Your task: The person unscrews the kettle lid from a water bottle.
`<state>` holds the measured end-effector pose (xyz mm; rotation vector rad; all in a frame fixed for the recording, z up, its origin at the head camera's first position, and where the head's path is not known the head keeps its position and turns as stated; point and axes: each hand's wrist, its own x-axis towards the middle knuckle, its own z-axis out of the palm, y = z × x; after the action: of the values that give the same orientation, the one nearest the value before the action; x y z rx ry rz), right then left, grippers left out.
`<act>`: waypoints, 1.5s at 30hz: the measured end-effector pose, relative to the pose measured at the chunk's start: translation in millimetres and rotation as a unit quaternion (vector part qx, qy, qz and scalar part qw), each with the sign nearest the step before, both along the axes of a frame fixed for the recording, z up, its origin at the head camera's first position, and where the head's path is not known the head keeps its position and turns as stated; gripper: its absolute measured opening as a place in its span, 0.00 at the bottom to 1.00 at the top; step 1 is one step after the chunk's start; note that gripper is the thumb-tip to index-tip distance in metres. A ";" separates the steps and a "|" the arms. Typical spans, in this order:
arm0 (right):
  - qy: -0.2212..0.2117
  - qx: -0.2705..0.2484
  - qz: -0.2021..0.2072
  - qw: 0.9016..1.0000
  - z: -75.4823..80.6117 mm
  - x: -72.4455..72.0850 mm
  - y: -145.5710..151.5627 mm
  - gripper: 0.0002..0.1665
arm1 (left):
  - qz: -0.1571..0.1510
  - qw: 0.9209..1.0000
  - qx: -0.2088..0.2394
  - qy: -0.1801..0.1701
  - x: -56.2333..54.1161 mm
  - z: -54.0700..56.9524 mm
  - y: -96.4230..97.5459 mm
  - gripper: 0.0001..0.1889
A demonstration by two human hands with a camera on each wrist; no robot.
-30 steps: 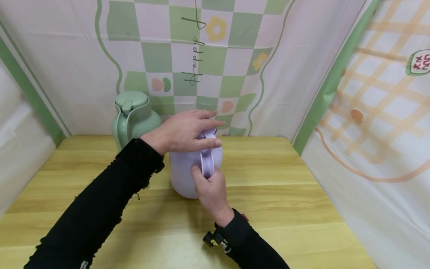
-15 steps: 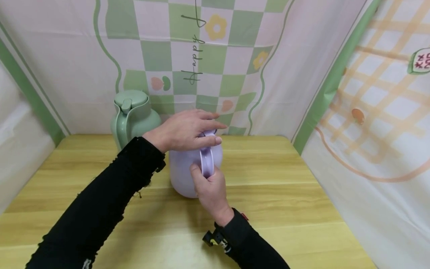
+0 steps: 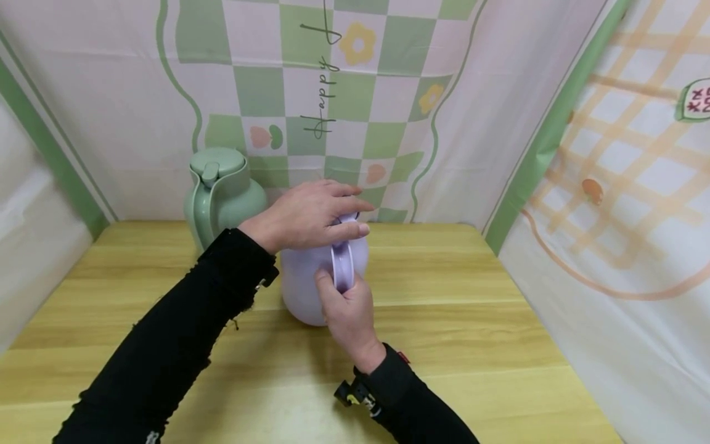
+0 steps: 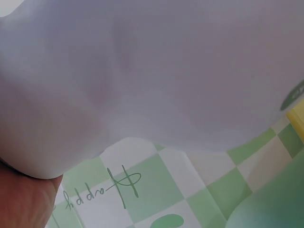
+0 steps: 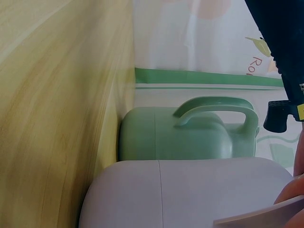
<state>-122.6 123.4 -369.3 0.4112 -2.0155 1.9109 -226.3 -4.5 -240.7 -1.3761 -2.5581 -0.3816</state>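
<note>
A lilac vacuum jug (image 3: 302, 285) stands on the wooden table. My left hand (image 3: 312, 216) rests across its top with the fingers stretched out to the right, hiding most of the lid. Below it, my right hand (image 3: 352, 320) grips the jug's handle (image 3: 342, 265), thumb on the left side. In the left wrist view the lilac body (image 4: 166, 71) fills the upper part, with part of the left hand (image 4: 26, 202) against the rim. The right wrist view has the jug (image 5: 204, 192) low in front, with fingers at the handle on the right edge.
Behind and left of the lilac jug stands a green vacuum jug (image 3: 235, 200), its lid closed and its handle toward me. The wooden table (image 3: 444, 333) reaches back to a checked cloth wall (image 3: 355, 92). More patterned cloth hangs at both sides.
Hardly anything differs. The left forearm and wrist have shifted slightly to the right; the left hand stays over the lid and the right hand keeps its grip on the handle.
</note>
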 end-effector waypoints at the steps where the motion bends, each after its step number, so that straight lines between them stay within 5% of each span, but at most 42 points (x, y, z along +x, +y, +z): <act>1: 0.001 -0.001 0.001 1.000 0.0 0.0 0.0 0.24 | 0.003 1.000 0.000 -0.001 0.3 -0.1 0.5 0.28; 45: 0.045 0.021 -0.022 0.999 -1.9 -2.7 -0.7 0.25 | 0.158 0.986 -0.007 -0.046 24.0 7.7 21.6 0.33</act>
<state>-125.3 122.6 -371.2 0.4519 -1.9926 1.7944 -202.3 17.2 -233.0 -0.9503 -2.7975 -0.3789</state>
